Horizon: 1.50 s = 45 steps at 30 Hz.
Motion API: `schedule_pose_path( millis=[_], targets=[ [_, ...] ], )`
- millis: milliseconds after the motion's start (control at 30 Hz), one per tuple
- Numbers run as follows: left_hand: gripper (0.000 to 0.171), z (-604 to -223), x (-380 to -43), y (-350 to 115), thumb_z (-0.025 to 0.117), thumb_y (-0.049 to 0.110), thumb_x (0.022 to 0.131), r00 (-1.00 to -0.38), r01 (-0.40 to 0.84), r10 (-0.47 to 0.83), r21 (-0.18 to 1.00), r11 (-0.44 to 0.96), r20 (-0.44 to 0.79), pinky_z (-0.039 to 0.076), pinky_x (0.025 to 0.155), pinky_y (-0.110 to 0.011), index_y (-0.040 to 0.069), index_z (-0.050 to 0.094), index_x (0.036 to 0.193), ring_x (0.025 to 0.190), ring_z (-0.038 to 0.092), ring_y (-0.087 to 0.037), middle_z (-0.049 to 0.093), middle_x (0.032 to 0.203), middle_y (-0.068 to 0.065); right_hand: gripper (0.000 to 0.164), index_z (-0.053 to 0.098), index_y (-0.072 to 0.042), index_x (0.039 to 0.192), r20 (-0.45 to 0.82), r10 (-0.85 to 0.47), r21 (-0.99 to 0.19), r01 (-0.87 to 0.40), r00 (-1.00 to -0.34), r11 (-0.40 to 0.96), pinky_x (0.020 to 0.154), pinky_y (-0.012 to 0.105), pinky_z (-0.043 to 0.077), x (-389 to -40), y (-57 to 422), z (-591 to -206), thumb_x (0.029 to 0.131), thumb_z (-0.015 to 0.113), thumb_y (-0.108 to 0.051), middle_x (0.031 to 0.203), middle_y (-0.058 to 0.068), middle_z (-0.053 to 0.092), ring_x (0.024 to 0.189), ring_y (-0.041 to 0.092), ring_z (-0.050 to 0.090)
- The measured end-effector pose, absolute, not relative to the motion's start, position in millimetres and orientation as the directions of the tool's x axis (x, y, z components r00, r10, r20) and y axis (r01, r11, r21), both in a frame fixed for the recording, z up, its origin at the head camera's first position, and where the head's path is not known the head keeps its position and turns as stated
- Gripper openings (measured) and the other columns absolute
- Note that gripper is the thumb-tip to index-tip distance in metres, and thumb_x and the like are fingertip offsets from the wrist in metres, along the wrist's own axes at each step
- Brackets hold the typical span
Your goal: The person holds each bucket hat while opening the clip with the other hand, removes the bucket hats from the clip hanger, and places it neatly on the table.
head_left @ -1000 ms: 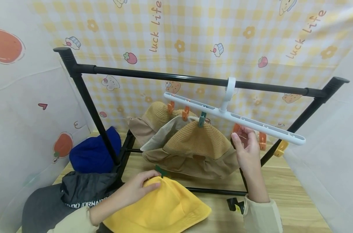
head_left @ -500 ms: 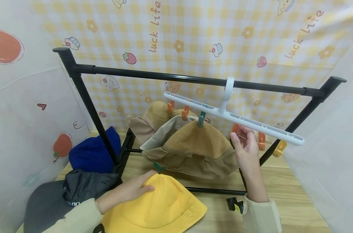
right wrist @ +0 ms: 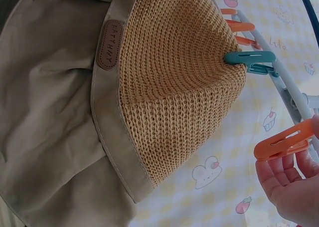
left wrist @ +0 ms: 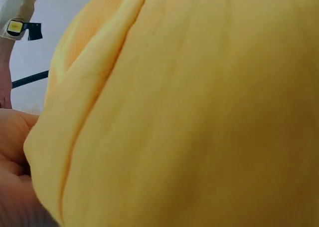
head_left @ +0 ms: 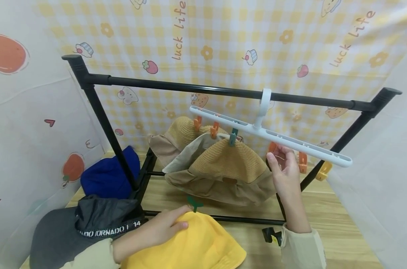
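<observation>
A yellow bucket hat (head_left: 196, 243) with a green sprout at its tip is gripped near the top by my left hand (head_left: 161, 228). Its fabric fills most of the left wrist view. My right hand (head_left: 285, 179) pinches an orange clip (right wrist: 284, 143) under the white hanger (head_left: 291, 144), thumb and fingers on either side. Left of that clip, a teal clip (right wrist: 251, 58) holds a straw-crowned sun hat (right wrist: 169, 67) with a tan brim. Behind it hang a pale hat (head_left: 186, 153) and another straw hat (head_left: 180, 132), under two orange clips.
The hanger hooks over a black rack's top bar (head_left: 190, 88). Another orange clip (head_left: 303, 162) and a yellow clip (head_left: 323, 171) hang at its right end. A blue hat (head_left: 109, 177) and a dark grey cap (head_left: 52, 235) lie at left. A black clip-like piece (head_left: 268, 234) shows near the right sleeve.
My left hand and the yellow hat have shifted slightly right and toward me, after a small move left. My right hand stays at the orange clip.
</observation>
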<state>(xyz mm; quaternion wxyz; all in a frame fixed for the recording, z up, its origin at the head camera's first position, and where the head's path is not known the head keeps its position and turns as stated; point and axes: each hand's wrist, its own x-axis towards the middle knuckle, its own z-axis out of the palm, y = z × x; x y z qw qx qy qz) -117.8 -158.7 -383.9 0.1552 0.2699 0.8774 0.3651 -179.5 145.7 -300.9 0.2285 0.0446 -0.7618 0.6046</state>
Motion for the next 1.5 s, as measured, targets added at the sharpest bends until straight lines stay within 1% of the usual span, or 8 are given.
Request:
schedule_pose_path(
  millis=[233, 333, 500, 700, 900, 1000, 1367, 1500],
  targets=[
    [0.027, -384.8, -122.3, -177.8, 0.053, 0.025, 0.094, -0.795, 0.280, 0.582, 0.749, 0.600, -0.169, 0.045, 0.074, -0.030, 0.017, 0.053, 0.119, 0.091, 0.057, -0.014, 0.062, 0.102, 0.001, 0.036, 0.040, 0.010, 0.124, 0.401, 0.211, -0.900, -0.341, -0.891, 0.272, 0.092, 0.013, 0.037, -177.8, 145.5, -300.2, 0.094, 0.051, -0.005, 0.111, 0.002, 0.046, 0.102, 0.004, 0.045],
    [0.023, -393.8, -127.8, -185.3, 0.055, 0.023, 0.093, -0.790, 0.229, 0.573, 0.762, 0.606, -0.218, 0.043, 0.073, -0.032, 0.016, 0.055, 0.115, 0.087, 0.055, -0.014, 0.060, 0.096, 0.003, 0.035, 0.040, 0.010, 0.124, 0.406, 0.217, -0.898, -0.344, -0.888, 0.274, 0.091, 0.013, 0.037, -177.4, 145.3, -299.8, 0.094, 0.051, -0.004, 0.111, 0.002, 0.046, 0.102, 0.004, 0.045],
    [0.024, -409.9, -136.4, -192.5, 0.059, 0.025, 0.091, -0.815, 0.238, 0.535, 0.714, 0.658, -0.222, 0.044, 0.069, -0.031, 0.012, 0.056, 0.111, 0.080, 0.054, -0.013, 0.061, 0.091, 0.002, 0.036, 0.040, 0.011, 0.124, 0.415, 0.217, -0.894, -0.353, -0.883, 0.275, 0.090, 0.013, 0.038, -177.9, 144.5, -300.3, 0.093, 0.052, -0.003, 0.111, 0.002, 0.046, 0.101, 0.003, 0.045],
    [0.014, -422.5, -143.4, -197.0, 0.060, 0.022, 0.090, -0.849, 0.260, 0.492, 0.659, 0.706, -0.193, 0.041, 0.060, -0.025, 0.013, 0.055, 0.098, 0.069, 0.051, -0.010, 0.062, 0.086, 0.001, 0.035, 0.040, 0.012, 0.123, 0.423, 0.222, -0.890, -0.356, -0.879, 0.285, 0.091, 0.013, 0.038, -177.6, 143.5, -299.8, 0.093, 0.051, -0.001, 0.111, 0.004, 0.047, 0.101, 0.003, 0.045],
    [0.010, -431.0, -148.2, -200.6, 0.060, 0.015, 0.089, -0.891, 0.250, 0.430, 0.634, 0.731, -0.143, 0.033, 0.051, -0.021, 0.011, 0.051, 0.087, 0.054, 0.038, -0.007, 0.045, 0.063, 0.004, 0.035, 0.041, 0.012, 0.123, 0.424, 0.223, -0.888, -0.355, -0.878, 0.291, 0.091, 0.013, 0.038, -178.4, 143.8, -300.3, 0.093, 0.052, -0.002, 0.112, 0.005, 0.047, 0.101, 0.003, 0.046],
    [0.011, -433.7, -149.6, -203.2, 0.059, 0.016, 0.090, -0.898, 0.249, 0.420, 0.636, 0.730, -0.130, 0.030, 0.049, -0.020, 0.010, 0.050, 0.085, 0.050, 0.034, -0.006, 0.038, 0.059, 0.005, 0.035, 0.041, 0.012, 0.123, 0.421, 0.225, -0.890, -0.353, -0.879, 0.290, 0.091, 0.013, 0.038, -177.8, 143.4, -299.9, 0.093, 0.051, -0.002, 0.111, 0.003, 0.047, 0.101, 0.003, 0.046],
    [0.011, -431.2, -154.2, -207.1, 0.057, 0.018, 0.090, -0.888, 0.283, 0.447, 0.643, 0.711, -0.104, 0.035, 0.050, -0.020, 0.008, 0.054, 0.089, 0.051, 0.039, -0.005, 0.046, 0.062, 0.004, 0.037, 0.040, 0.011, 0.124, 0.424, 0.222, -0.890, -0.357, -0.878, 0.284, 0.091, 0.013, 0.038, -178.3, 144.7, -301.1, 0.093, 0.052, -0.003, 0.111, 0.002, 0.047, 0.101, 0.003, 0.046],
    [0.013, -420.5, -152.9, -202.9, 0.061, 0.014, 0.089, -0.912, 0.229, 0.385, 0.603, 0.764, -0.141, 0.040, 0.054, -0.023, 0.005, 0.057, 0.096, 0.057, 0.047, -0.008, 0.054, 0.069, 0.001, 0.036, 0.040, 0.011, 0.124, 0.429, 0.222, -0.887, -0.362, -0.876, 0.286, 0.090, 0.012, 0.038, -178.8, 144.8, -301.6, 0.093, 0.052, -0.003, 0.111, 0.002, 0.047, 0.101, 0.003, 0.046]
  ],
)
